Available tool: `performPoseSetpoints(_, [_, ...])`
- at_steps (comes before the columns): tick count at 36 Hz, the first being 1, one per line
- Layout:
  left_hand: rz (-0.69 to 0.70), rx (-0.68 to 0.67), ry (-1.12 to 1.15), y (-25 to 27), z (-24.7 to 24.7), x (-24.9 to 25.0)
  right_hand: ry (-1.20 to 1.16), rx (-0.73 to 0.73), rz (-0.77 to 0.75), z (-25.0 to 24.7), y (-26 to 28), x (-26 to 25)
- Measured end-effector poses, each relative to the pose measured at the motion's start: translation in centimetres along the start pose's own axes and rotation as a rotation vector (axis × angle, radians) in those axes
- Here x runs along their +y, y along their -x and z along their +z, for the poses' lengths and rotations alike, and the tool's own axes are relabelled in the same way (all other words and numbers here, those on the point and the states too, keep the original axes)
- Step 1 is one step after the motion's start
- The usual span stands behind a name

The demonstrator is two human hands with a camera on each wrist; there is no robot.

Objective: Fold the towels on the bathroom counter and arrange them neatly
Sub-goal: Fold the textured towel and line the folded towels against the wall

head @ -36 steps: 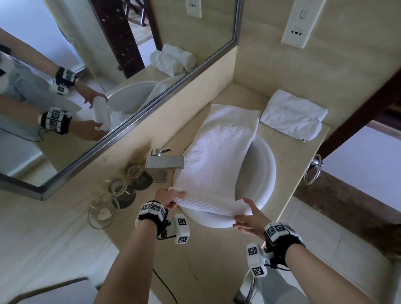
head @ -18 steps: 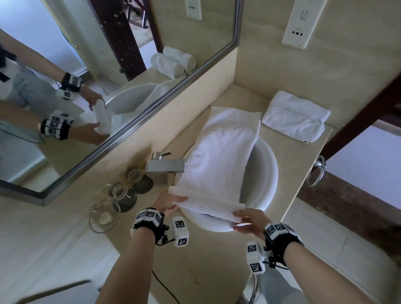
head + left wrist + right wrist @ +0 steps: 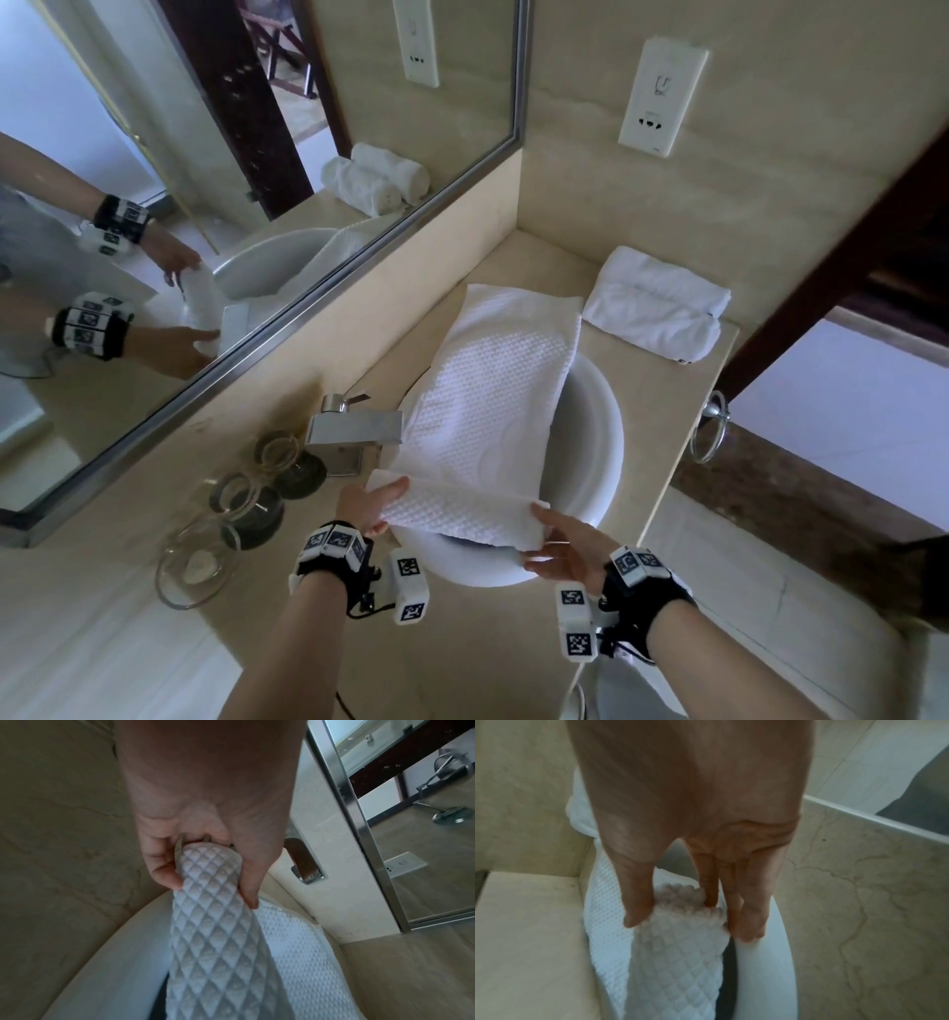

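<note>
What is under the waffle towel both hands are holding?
The waffle towel lies across the white basin, its far end on the counter. The basin's right side shows; its drain and left side are covered.

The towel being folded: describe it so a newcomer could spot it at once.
Find the round white basin set in the beige counter. The waffle-textured towel is draped lengthwise across it, its near end pinched by the left hand and right hand. Unlike the smooth rolled towels in the far corner, it lies open and textured.
</note>
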State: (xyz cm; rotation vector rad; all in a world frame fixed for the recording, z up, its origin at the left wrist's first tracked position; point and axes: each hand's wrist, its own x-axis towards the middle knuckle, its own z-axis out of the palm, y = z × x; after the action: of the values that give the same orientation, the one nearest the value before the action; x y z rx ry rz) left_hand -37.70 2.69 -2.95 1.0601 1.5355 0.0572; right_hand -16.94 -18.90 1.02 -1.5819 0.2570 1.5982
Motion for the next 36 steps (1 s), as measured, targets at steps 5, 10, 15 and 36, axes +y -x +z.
performPoseSetpoints(5, [-0.022,0.034,-0.036,-0.4,0.4,0.8,-0.031,0.017,0.029,0.0,-0.4,-0.9])
performPoseSetpoints(10, [-0.043,0.038,-0.067,-0.4,1.0,0.9,-0.113,0.073,0.072,0.5,-0.6,-2.0])
performPoseSetpoints(15, [-0.039,0.025,-0.07,0.5,1.7,1.9,-0.125,0.128,0.069,1.2,-1.4,-1.9])
performPoseSetpoints(36, [0.065,-0.175,0.176,0.5,0.1,0.0,0.065,0.12,0.09,0.7,-1.7,-4.9])
